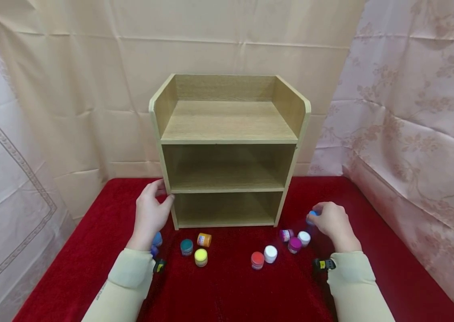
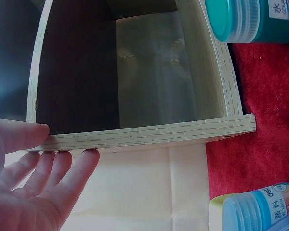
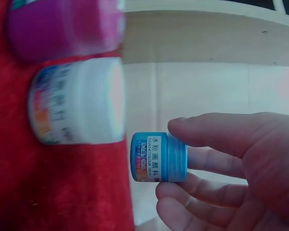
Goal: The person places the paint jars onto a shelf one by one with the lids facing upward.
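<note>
A small wooden shelf unit [image 1: 227, 191] stands upright at the back of the red cloth. My left hand [image 1: 151, 217] is at its left side panel; in the left wrist view the thumb lies on one side of the panel's edge [image 2: 144, 135] and the fingers on the other. To the right of the shelf, my right hand [image 1: 334, 223] holds a small blue jar of gouache paint [image 3: 151, 156] by its lid, between thumb and fingers. A white-lidded jar [image 1: 304, 238] and two purple jars, one upright [image 1: 294, 244] and one tipped over [image 1: 286, 235], are nearest to that hand.
Toward the middle stand a red jar [image 1: 257, 260] and a white jar [image 1: 270, 253]. On the left are a yellow jar [image 1: 200, 257], a teal jar [image 1: 187, 247], an orange jar [image 1: 204, 240] on its side, and blue jars [image 1: 157, 239] partly behind my left wrist. Cloth curtains [image 1: 130, 89] hang behind.
</note>
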Demonstrator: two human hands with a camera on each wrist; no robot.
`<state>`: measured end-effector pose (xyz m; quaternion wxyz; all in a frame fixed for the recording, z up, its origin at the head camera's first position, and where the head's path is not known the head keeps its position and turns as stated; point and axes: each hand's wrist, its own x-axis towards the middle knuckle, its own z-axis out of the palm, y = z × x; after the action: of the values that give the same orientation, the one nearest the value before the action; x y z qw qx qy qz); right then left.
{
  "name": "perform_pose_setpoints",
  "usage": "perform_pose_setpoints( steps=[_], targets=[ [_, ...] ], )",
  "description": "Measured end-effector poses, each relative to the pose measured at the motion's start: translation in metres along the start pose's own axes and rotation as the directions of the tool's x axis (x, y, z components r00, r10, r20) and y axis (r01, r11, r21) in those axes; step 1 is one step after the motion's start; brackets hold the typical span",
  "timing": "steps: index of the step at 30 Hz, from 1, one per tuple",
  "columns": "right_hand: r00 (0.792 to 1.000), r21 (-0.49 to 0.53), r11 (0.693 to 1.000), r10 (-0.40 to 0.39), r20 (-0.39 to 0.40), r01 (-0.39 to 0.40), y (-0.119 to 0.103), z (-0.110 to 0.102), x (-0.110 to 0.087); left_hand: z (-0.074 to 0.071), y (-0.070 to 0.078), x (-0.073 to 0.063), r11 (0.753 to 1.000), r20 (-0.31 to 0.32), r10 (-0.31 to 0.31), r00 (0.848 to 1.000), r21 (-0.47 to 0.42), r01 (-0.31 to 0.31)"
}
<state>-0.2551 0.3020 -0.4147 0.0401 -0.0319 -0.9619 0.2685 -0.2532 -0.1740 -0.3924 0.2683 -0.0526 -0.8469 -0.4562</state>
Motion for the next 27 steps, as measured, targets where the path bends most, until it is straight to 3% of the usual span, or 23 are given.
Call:
perform_pose_setpoints(
  steps=[16, 27],
  targets=[
    [0.984, 0.014, 0.992, -0.12, -0.132, 0.123, -0.037, -0.029, -0.021, -0.001, -0.002, 0.0, 1.0, 0.016, -0.024, 1.0, -0.005, 0.024],
    [0.969, -0.002, 0.985, -0.169, -0.178, 0.172, -0.049, -0.034, -0.027, 0.0, 0.0, 0.0, 1.0, 0.012, -0.016, 1.0, -0.004, 0.016]
  ],
)
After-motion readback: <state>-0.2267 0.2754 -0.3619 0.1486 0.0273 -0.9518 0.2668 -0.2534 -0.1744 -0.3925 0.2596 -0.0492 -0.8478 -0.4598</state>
